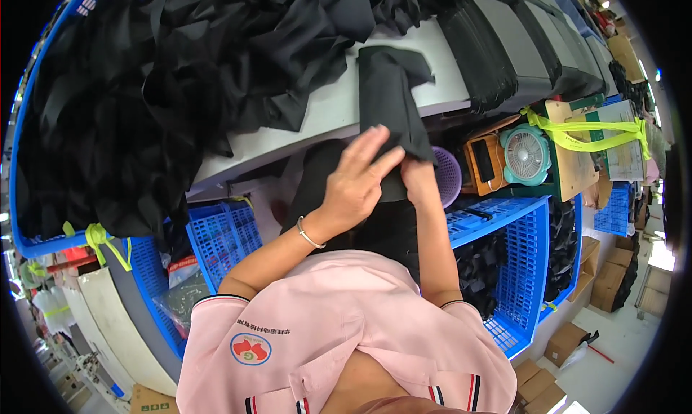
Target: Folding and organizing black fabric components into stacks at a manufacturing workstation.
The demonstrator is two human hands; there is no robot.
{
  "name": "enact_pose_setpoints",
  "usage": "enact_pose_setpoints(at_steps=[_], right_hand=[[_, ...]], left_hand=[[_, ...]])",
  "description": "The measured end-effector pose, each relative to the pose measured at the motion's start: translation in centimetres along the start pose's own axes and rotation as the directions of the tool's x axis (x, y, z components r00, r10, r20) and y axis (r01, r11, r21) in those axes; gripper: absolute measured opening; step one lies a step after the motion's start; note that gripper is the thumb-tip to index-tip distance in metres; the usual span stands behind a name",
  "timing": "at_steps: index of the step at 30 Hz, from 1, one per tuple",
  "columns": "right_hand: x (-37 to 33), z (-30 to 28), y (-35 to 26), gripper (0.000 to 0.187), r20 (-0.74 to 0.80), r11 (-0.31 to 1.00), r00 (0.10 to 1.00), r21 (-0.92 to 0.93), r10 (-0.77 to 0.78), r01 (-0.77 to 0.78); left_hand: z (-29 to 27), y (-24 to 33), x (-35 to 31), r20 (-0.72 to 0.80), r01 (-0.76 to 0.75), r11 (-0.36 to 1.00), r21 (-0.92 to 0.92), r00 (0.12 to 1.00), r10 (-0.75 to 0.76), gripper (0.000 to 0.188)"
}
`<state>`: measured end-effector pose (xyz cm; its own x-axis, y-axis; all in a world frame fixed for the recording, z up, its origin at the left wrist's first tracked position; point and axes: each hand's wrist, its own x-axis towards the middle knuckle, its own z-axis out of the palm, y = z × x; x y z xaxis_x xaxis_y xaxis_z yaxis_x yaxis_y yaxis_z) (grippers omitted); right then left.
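Note:
A piece of black fabric [388, 90] hangs off the front edge of the white table [270, 149], its upper part lying folded on the tabletop. My right hand [419, 180] grips its lower end, and the fingertips are hidden by the cloth. Just left of that end is my left hand [353, 187], fingers stretched and apart, with nothing in it. Those fingers overlap the fabric's edge in the head view; whether they touch it I cannot tell. A large heap of loose black pieces [238, 61] covers the table's left side.
Stacks of flat black pieces [476, 54] line the table's right. Beside them are a purple basket [448, 175], a phone on a wooden stand [481, 160] and a small teal fan [527, 154]. Blue crates stand at my left [227, 241] and right [526, 263].

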<state>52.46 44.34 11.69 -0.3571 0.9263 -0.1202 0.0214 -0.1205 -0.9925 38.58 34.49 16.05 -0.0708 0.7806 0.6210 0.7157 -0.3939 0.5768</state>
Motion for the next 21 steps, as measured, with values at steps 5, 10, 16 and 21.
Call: enact_pose_setpoints(at_steps=[5, 10, 16, 21], right_hand=[[-1.5, 0.6, -3.1, 0.043, -0.044, 0.866, 0.964, 0.452, 0.261, -0.214], [-2.3, 1.1, -2.4, 0.044, 0.024, 0.796, 0.983, 0.583, 0.183, -0.163], [-3.0, 2.0, -3.8, 0.044, 0.025, 0.782, 0.979, 0.597, 0.202, -0.177], [-2.8, 2.2, -2.4, 0.041, 0.043, 0.687, 0.978, 0.706, 0.204, -0.174]], left_hand=[[-1.2, 0.4, -3.6, -0.001, 0.174, 0.972, -0.158, 0.984, -0.176, 0.084], [0.1, 2.0, -1.5, -0.147, 0.288, 0.953, -0.093, 0.943, -0.299, 0.081], [0.3, 2.5, 0.0, -0.213, 0.345, 0.898, -0.273, 0.889, -0.406, 0.063], [0.2, 3.4, 0.5, -0.289, 0.296, 0.897, -0.328, 0.873, -0.394, 0.065]])
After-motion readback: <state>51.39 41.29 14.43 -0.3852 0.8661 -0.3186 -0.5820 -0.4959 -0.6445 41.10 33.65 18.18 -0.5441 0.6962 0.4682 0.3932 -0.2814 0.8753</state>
